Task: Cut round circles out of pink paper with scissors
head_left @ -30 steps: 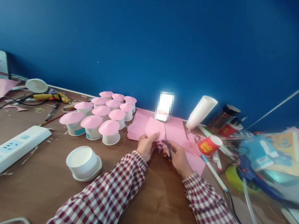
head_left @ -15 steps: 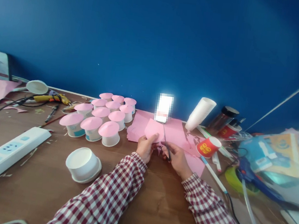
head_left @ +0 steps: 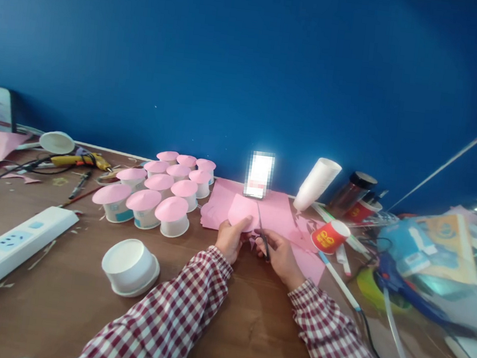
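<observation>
Between the thumb and fingers of my left hand [head_left: 230, 240] is a small piece of pink paper [head_left: 244, 207]. My right hand [head_left: 280, 254] is closed round the dark handles of a pair of scissors [head_left: 263, 245], whose blades point up along the right edge of that piece. Both hands hover at the front of larger pink sheets [head_left: 280, 209] lying on the table. To the left stand several short white cups [head_left: 172, 223] topped with shallow pink paper cones [head_left: 172, 209].
A phone [head_left: 258, 174] leans against the blue wall. Right of it are stacked white cups [head_left: 318, 182], a red paper cup [head_left: 330, 236] and a blue glue gun [head_left: 410, 296]. At left lie a white power strip [head_left: 10, 253] and an upturned white bowl [head_left: 129, 264].
The camera view has shifted slightly. The scissors still lie along the edge of the pink piece, and both hands keep their grip.
</observation>
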Motion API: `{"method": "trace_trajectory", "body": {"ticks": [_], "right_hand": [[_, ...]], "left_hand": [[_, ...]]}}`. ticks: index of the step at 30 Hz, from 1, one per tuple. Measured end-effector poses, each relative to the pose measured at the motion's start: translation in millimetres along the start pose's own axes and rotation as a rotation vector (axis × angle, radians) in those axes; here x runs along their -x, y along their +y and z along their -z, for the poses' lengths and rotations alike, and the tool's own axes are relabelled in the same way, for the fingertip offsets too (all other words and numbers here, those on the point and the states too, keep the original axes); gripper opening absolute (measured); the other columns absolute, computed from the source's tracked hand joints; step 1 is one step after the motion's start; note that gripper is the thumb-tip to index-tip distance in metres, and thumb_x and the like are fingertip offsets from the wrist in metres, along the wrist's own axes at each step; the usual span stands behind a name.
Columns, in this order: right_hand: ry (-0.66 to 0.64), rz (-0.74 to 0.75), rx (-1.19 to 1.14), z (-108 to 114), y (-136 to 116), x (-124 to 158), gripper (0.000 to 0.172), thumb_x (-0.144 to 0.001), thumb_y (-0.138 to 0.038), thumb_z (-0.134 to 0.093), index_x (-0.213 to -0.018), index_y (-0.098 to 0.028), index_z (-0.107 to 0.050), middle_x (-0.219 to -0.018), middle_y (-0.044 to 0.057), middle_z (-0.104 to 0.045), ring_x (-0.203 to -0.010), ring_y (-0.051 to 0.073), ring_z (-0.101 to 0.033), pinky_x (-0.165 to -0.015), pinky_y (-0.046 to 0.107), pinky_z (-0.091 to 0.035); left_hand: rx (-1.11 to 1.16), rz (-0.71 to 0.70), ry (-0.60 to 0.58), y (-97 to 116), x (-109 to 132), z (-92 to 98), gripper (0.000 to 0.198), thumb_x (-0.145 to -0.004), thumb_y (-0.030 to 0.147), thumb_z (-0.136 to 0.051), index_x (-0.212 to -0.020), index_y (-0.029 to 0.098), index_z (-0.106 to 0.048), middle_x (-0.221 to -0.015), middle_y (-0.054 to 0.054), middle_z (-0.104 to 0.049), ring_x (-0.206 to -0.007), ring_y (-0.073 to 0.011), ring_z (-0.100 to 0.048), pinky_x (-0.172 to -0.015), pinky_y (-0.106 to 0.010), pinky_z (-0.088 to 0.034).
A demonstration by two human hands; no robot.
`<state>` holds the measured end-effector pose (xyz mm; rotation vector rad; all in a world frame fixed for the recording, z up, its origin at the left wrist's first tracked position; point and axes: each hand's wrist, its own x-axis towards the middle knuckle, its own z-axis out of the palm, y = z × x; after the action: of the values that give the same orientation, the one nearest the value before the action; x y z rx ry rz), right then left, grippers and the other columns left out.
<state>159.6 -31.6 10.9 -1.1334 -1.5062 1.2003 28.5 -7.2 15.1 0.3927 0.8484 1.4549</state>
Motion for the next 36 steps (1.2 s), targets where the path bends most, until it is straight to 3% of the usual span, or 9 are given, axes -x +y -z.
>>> {"method": "trace_trajectory", "body": {"ticks": [36], "right_hand": [[0.022,-0.013,0.025,0.5,-1.0,0.4,0.041,-0.076,-0.043,-0.064,-0.103,-0.013,-0.065,-0.06,0.0,-0.056,-0.052,0.011,-0.051,-0.044,0.022,-0.041]], "left_hand": [[0.025,0.002,-0.007,-0.6,-0.1,0.5,0.029,-0.057,0.019,-0.079,-0.078,0.009,-0.062,-0.066,-0.003,-0.062,-0.051,-0.0086,-0.055,-0.041,-0.017,-0.043]]}}
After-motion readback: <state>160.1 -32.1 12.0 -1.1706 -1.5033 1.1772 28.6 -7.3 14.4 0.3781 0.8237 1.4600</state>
